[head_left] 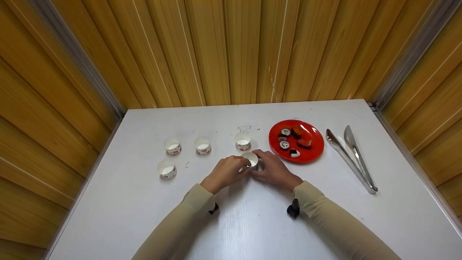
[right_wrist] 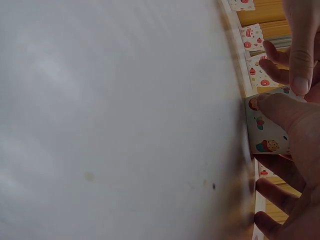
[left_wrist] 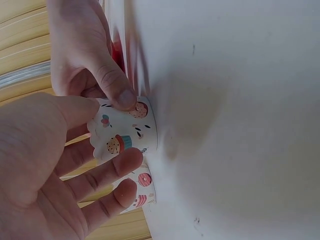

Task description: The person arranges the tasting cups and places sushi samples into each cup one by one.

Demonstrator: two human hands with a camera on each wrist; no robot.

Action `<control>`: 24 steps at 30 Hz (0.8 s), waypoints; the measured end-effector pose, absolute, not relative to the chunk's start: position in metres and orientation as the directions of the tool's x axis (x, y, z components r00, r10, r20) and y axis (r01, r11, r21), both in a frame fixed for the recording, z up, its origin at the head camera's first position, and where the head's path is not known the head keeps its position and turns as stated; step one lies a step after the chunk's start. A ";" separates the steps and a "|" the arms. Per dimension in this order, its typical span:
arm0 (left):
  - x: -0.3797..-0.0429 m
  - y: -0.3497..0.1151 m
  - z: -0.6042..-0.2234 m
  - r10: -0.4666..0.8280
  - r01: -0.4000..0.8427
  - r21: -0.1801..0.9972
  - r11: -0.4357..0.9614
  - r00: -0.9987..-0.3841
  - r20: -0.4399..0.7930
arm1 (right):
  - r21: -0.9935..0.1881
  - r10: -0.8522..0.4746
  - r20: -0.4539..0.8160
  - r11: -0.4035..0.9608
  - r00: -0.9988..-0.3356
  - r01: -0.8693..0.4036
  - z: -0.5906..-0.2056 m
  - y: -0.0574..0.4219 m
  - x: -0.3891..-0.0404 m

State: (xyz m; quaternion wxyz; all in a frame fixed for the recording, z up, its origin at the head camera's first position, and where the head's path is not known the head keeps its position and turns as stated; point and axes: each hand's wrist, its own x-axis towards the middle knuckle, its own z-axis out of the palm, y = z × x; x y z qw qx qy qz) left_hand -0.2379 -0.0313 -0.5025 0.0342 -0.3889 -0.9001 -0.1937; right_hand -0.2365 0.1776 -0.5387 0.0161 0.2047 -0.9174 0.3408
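Gripping the paper cup (head_left: 251, 157) near the centre of the frame, the right hand (head_left: 273, 168) has its thumb and fingers curved around the outside; the left hand (head_left: 228, 169) pinches the rim, its other fingers loosely spread. Just above this cup stands another cup (head_left: 243, 145). Three more cups (head_left: 203, 148) stand left of centre on the white table (head_left: 267, 231). At right are a red plate (head_left: 313, 151) with sushi pieces (head_left: 284, 145), then metal tongs (head_left: 348, 160)

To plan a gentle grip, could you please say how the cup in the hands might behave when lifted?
The cup is probably light and easily dented, its sides looking thin and papery; its squat shape may resist tipping.
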 end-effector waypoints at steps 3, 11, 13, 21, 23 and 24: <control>-0.237 -0.031 -0.503 0.687 0.718 0.308 0.624 -0.692 0.221 | -0.619 -0.359 0.171 0.686 -0.918 -0.383 -0.539 0.177 -0.237; -0.236 -0.030 -0.506 0.686 0.734 0.270 0.623 -0.679 0.262 | -0.614 -0.343 0.160 0.699 -0.926 -0.365 -0.540 0.177 -0.238; -0.236 -0.030 -0.507 0.686 0.735 0.266 0.624 -0.678 0.263 | -0.615 -0.341 0.155 0.702 -0.927 -0.361 -0.539 0.177 -0.237; -0.237 -0.030 -0.508 0.683 0.727 0.273 0.630 -0.686 0.250 | -0.620 -0.343 0.149 0.698 -0.927 -0.358 -0.539 0.177 -0.237; -0.237 -0.030 -0.508 0.683 0.726 0.276 0.630 -0.687 0.248 | -0.623 -0.344 0.148 0.696 -0.927 -0.357 -0.539 0.177 -0.237; -0.236 -0.030 -0.508 0.683 0.725 0.278 0.630 -0.688 0.247 | -0.624 -0.344 0.149 0.694 -0.927 -0.358 -0.539 0.177 -0.237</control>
